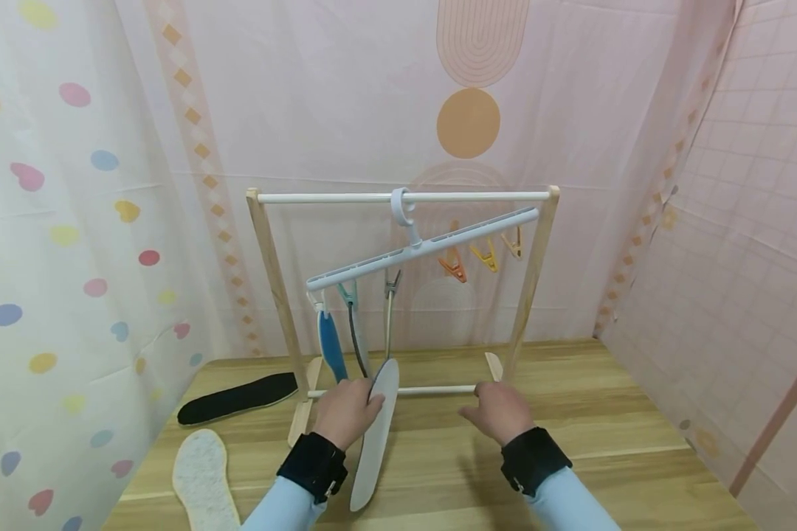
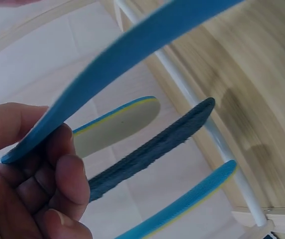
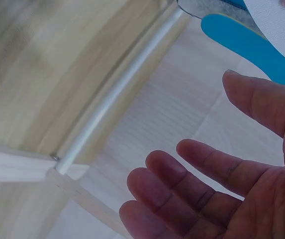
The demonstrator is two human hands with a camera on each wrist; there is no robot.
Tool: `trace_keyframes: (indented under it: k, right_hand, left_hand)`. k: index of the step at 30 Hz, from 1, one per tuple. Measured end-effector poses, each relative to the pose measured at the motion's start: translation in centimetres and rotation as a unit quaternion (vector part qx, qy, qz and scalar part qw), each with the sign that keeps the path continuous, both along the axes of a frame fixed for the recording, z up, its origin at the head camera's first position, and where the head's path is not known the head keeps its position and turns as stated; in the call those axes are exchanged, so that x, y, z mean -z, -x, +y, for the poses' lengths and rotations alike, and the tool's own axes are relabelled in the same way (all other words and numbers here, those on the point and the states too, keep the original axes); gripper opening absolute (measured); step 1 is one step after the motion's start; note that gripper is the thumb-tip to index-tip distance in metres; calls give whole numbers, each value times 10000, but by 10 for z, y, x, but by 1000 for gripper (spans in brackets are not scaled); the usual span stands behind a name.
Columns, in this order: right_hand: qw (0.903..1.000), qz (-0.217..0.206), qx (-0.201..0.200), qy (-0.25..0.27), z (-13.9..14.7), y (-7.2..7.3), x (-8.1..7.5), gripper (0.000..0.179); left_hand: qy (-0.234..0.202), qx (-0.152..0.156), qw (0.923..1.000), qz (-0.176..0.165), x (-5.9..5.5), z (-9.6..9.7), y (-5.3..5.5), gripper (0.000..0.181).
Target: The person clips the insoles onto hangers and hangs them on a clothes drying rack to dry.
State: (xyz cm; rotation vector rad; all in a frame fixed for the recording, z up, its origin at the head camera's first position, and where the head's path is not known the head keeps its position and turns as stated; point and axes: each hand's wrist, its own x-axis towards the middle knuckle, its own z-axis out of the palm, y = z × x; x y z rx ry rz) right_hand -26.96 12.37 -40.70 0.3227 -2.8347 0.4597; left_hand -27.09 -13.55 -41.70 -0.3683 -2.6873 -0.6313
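Observation:
My left hand (image 1: 347,413) pinches one end of a shoe insole (image 1: 377,444), pale on the side toward the head camera and blue (image 2: 117,64) in the left wrist view. Beyond it, three insoles hang from clips on the low left part of a pale clip hanger (image 1: 425,249): a blue one (image 1: 332,346), one with a dark edge (image 1: 356,335) on the teal clip (image 1: 348,295), and a thin edge-on one (image 1: 389,324) on the grey clip (image 1: 392,283). Nothing is in my right hand (image 1: 501,413), its fingers relaxed and spread near the rack's lower bar.
The hanger hooks over the white top bar (image 1: 332,198) of a wooden rack (image 1: 534,276), tilted left end down. Orange (image 1: 453,264), yellow (image 1: 485,255) and beige (image 1: 513,243) clips hang bare on its right side. A black insole (image 1: 239,398) and a fuzzy cream insole (image 1: 204,476) lie at left.

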Motion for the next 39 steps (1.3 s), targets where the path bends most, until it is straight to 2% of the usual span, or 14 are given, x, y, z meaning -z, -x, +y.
trace_keyframes:
  k: [6, 16, 21, 26, 36, 39]
  right_hand:
    - [10000, -27, 62, -43, 1, 4, -12, 33]
    - [9997, 41, 186, -154, 3, 10, -28, 33]
    - [9995, 122, 201, -214, 6, 13, -38, 39]
    - [9992, 125, 288, -240, 7, 16, -47, 42]
    - [9970, 646, 118, -400, 10, 24, -70, 38]
    - [9962, 763, 73, -403, 9, 27, -78, 38]
  left_hand:
    - [-102, 71, 9999, -52, -7, 5, 3, 31]
    - [-11, 68, 9988, 477, -19, 14, 6, 33]
    - [-2, 63, 9985, 535, -23, 19, 9, 31]
    - [42, -17, 9984, 565, -27, 23, 10, 37]
    - [9, -35, 9978, 667, -33, 33, 15, 24]
    - [27, -35, 9973, 729, -35, 35, 17, 25]
